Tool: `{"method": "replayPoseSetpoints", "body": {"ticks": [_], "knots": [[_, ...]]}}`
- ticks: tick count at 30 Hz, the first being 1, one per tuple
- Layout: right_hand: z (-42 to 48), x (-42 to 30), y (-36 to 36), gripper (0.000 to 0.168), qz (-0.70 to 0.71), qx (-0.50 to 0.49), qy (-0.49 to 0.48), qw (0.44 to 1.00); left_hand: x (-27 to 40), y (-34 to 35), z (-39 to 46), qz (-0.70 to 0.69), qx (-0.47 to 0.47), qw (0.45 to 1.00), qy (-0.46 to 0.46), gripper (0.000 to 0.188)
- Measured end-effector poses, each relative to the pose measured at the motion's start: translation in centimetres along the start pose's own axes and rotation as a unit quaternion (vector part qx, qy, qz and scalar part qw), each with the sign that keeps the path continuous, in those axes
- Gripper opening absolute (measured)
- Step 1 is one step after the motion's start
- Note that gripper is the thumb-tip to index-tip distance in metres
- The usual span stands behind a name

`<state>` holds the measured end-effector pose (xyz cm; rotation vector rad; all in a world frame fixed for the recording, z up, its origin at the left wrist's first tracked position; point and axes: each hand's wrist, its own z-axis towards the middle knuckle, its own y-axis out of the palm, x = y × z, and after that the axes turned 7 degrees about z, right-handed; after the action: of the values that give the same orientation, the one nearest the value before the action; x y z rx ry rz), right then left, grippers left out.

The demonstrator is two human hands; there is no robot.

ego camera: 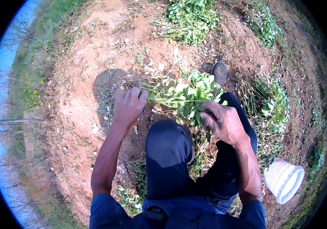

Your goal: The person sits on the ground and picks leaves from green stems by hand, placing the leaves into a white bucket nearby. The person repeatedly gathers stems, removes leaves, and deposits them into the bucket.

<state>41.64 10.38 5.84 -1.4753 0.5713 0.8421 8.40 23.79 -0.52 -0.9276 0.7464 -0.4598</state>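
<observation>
A bundle of uprooted leafy green plants (190, 90) lies crosswise before my knees, its leaves to the right and its stems and roots to the left. My left hand (132, 103) is at the root end, back of the hand up, fingers curled; what its fingertips grip is hidden. My right hand (223, 120) is at the leafy end, with thumb and forefinger close to a long thin stem that runs left through the bundle. Whether the fingers pinch that stem is not plain. Dry, pale leaves hang among the stems.
More plant heaps lie on the reddish soil, one at the top (193, 21), one at the upper right (263, 24) and one at the right (275, 106). A white plastic bucket (283, 179) lies tipped at the lower right. My shoe (219, 73) is beyond the leaves.
</observation>
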Motion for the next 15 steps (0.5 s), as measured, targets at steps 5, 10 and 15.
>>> {"method": "replayPoseSetpoints", "body": {"ticks": [5,10,15], "knots": [[0.1,-0.1,1.0,0.033,0.096,0.217,-0.019,0.971,-0.6,-4.8,1.0,-0.004,0.074,0.997,0.024,0.027],[0.3,0.1,1.3,0.043,0.079,0.316,-0.06,0.943,0.5,-9.9,3.6,-0.016,0.153,0.986,0.056,0.026],[0.1,-0.4,1.7,0.075,0.119,0.288,-0.092,0.946,2.9,-11.8,5.9,-0.034,0.201,0.976,0.072,0.027]]}}
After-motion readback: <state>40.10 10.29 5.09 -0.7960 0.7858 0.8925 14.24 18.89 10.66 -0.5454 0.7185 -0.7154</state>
